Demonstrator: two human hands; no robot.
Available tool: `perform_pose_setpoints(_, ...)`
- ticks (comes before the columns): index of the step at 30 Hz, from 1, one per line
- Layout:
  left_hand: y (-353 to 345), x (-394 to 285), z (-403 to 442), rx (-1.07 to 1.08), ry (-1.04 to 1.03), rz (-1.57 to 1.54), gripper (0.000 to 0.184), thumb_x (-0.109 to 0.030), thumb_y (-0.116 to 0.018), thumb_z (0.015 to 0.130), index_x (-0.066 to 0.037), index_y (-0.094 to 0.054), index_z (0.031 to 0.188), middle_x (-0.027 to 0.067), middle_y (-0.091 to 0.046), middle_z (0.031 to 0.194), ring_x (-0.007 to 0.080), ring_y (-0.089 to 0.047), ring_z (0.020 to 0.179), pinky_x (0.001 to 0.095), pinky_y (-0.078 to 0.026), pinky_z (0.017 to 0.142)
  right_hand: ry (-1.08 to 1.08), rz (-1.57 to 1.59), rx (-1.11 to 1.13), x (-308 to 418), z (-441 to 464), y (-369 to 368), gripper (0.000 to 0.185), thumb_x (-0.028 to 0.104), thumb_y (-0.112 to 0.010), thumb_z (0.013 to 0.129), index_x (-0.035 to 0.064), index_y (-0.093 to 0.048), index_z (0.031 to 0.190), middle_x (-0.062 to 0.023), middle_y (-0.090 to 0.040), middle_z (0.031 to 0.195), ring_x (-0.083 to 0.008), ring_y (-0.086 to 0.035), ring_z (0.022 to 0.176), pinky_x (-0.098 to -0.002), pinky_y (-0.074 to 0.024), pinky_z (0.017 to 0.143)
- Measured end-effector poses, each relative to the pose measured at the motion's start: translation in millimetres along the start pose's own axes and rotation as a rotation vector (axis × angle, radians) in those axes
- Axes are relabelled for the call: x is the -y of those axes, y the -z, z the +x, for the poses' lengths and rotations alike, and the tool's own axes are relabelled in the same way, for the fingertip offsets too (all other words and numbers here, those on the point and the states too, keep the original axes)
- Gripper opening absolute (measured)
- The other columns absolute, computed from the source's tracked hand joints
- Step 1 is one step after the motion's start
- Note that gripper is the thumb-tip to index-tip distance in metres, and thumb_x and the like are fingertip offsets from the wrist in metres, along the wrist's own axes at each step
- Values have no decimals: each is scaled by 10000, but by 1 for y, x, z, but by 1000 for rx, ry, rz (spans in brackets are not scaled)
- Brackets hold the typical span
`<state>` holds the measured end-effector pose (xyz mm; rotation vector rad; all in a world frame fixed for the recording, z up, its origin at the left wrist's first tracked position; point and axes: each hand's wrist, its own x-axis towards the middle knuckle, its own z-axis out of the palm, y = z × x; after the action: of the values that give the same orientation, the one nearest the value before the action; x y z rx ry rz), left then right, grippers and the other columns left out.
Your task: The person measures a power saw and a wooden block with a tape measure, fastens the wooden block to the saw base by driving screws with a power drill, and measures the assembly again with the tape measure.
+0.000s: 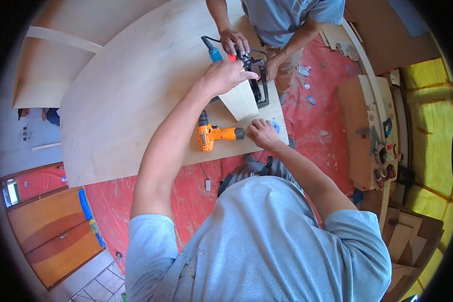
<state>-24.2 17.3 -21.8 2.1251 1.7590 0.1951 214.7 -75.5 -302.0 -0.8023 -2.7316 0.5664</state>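
My left hand [223, 78] is closed over the far part of a pale wooden piece [240, 102], thumb stretched towards the black frame; some fingers are hidden. The wooden piece lies against a black and teal corded power tool [260, 83], which a co-worker's two hands touch from the far side. My right hand [264, 134] rests on the table's near right corner with its fingers apart, close to the wooden piece's near end. A small blue disc-like thing [275, 126] is beside it. An orange cordless drill [215, 135] lies on its side between my forearms.
The large plywood table [131, 100] reaches far left. A co-worker [289, 20] in a grey shirt stands across its far right corner. Red sheeting [319, 121] with scraps covers the floor. On the right a wooden bench [355, 146] carries several tools. Wooden cabinet doors [55, 226] are lower left.
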Motion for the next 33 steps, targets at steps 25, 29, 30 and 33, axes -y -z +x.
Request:
perform_pose_setpoints(25,-14,6,-6,-103,-59,-52,683,-619,-666,1004,48,-762,892,274,-755,843,440,-774,872,540,-609,811,268,147,103,80,51,48,384,231,-798,906,93,-684,1246,-125,-658,1298,-341,-647,1143,-485,-517,1005)
perform_pose_setpoints(29,-7,6,0,-46,-32,-86,619,-589,-668,1013,5,-783,879,226,-772,835,385,-796,856,514,-628,749,270,92,163,64,51,37,406,236,-784,903,88,-666,1262,-120,-638,1354,-334,-631,1211,-471,-523,1028)
perform_pose_setpoints(30,-8,4,-1,-49,-12,-95,613,-583,-671,1016,7,-777,889,235,-768,829,393,-795,862,515,-628,751,266,69,156,63,52,37,417,235,-777,894,94,-658,1268,-114,-640,1326,-329,-640,1211,-471,-533,1010)
perform_pose_setpoints(33,-3,-1,2,-44,-13,-63,594,-571,-678,1020,6,-769,911,249,-765,830,406,-793,869,513,-628,757,100,34,180,66,53,37,435,240,-784,878,97,-660,1270,-111,-641,1301,-326,-648,1206,-471,-543,992)
